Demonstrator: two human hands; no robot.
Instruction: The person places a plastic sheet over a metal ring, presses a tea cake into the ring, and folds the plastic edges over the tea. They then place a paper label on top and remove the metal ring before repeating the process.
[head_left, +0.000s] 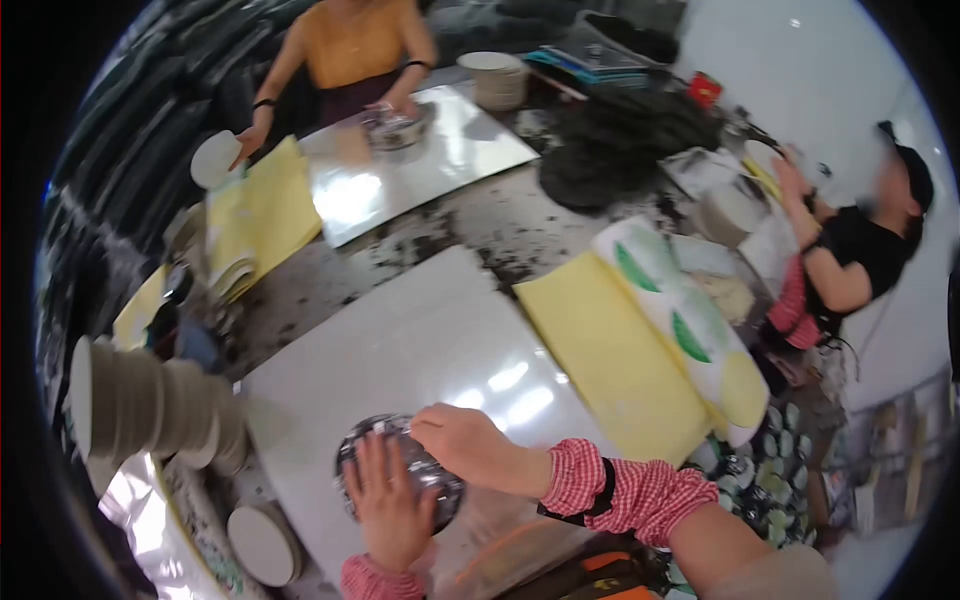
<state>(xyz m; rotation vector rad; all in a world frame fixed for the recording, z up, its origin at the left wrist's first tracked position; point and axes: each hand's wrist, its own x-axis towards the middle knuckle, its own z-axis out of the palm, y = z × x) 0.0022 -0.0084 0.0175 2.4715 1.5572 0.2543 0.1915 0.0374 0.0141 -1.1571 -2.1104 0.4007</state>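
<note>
A round, dark, shiny object [424, 470], which looks wrapped in clear film, lies near the front of a glossy pale board [380, 345]. My left hand [393, 515] rests flat on top of it with the fingers spread. At its upper right edge, my right hand [472, 445] is closed with the knuckles up; whatever it may grip is hidden. The sleeve on my right arm is red and white checked with a black band.
Left of the board stand a stack of pale round discs [160, 405] and a smaller disc pile [263, 545]. Yellow sheets [620, 350] and a white-green roll [672, 320] lie right. Across the table, a person in orange [355, 45] works at another board [470, 140]; another person [860, 250] is at right.
</note>
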